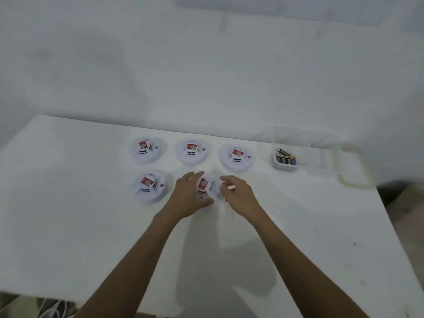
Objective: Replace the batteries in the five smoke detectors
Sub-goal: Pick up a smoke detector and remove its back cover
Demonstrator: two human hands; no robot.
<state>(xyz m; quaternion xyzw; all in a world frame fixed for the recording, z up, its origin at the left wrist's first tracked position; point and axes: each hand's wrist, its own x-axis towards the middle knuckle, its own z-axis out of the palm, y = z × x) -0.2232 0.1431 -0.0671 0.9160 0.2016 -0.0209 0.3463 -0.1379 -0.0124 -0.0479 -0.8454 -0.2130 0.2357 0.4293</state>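
Head camera: I see a white table (68, 203). Three smoke detectors sit in a row along its far edge: the left detector (144, 150), the middle detector (191, 152) and the right detector (237, 155). Each is dome up with a red label on top. A fourth detector (149, 187) sits on the near side of the left one. Just beside it, toward the table's middle, is the fifth detector (205, 186). My left hand (189, 195) grips it, fingers over its far left rim and thumb at its near rim. My right hand (237, 192) is at that detector's right rim, fingers curled; I cannot tell whether it holds anything. The batteries (286, 159) lie in a clear tub (321, 143) near the far right corner, well apart from both hands.
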